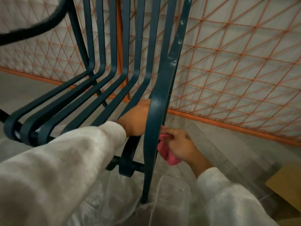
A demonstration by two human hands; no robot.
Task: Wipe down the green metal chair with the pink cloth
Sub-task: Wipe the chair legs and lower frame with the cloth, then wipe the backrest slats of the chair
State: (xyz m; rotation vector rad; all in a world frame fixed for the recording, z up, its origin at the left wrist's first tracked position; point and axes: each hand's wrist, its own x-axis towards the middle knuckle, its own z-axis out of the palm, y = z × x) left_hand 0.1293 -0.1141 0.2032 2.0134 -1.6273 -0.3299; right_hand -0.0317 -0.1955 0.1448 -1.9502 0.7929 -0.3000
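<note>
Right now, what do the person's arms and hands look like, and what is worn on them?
Both arms wear loose, pale grey-beige sleeves of soft-looking fabric. The left sleeve and the right sleeve end at the wrists. The left hand and the right hand are bare, without gloves. A small dark mark shows on the back of the right hand.

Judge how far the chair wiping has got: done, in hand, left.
Done: nothing plainly; the slats look alike. In hand: the right hand pinches the cloth against the chair's outer slat, low down; the left hand reaches between slats, fingers hidden. Left: white smears higher on that slat.
</note>
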